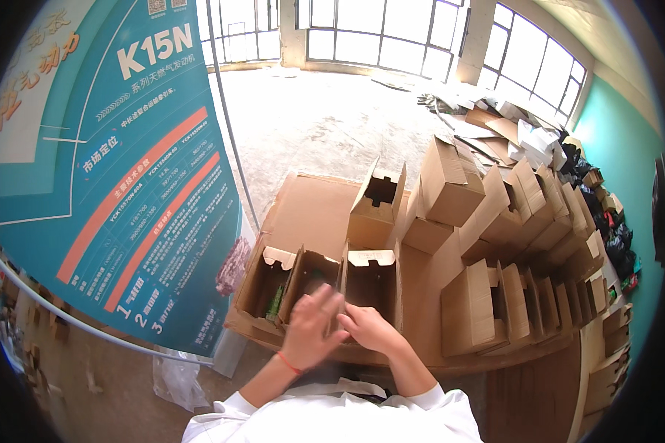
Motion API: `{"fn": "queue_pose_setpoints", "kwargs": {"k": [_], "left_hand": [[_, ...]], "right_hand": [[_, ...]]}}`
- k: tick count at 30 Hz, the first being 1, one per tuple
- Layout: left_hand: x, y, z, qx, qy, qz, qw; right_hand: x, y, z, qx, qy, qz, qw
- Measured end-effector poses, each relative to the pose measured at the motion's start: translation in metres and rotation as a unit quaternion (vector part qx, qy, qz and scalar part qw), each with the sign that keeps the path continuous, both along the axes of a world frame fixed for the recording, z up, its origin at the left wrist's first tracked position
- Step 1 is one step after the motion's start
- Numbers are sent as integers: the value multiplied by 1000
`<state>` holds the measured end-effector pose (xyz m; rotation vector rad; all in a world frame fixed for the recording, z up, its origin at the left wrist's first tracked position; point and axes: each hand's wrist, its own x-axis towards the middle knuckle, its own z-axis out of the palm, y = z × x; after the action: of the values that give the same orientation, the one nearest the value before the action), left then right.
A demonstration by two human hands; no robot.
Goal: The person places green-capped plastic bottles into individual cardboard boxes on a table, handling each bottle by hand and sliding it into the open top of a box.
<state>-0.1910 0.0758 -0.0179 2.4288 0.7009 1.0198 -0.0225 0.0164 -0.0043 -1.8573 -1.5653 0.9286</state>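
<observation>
1. Since the left hand is motion-blurred, can't tell if it's gripping anything; same deal with the right hand, right next to it.
2. Middle box sits just past them, left hand nearer, long axis running away from the person.
3. It's plain brown cardboard, open-topped, between left box and right box.

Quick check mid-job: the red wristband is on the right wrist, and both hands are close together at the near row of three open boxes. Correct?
Not quite: the head view shows the red wristband on the left hand's wrist, not the right. Both hands are indeed close together at the three open boxes.
</observation>
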Motion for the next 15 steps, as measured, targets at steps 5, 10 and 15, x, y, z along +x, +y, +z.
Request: {"fn": "queue_pose_setpoints", "kwargs": {"k": [5,10,15], "left_hand": [[19,-16,-37,-93,7,-41,995],[22,-19,-33,-134,-49,-35,989],[22,-14,-38,-125,-45,-41,990]], "right_hand": [[56,-51,40,192,-107,-249,943],[221,-144,-19,81,-252,-412,872],[290,-153,-43,-94,37,-483,870]]}}
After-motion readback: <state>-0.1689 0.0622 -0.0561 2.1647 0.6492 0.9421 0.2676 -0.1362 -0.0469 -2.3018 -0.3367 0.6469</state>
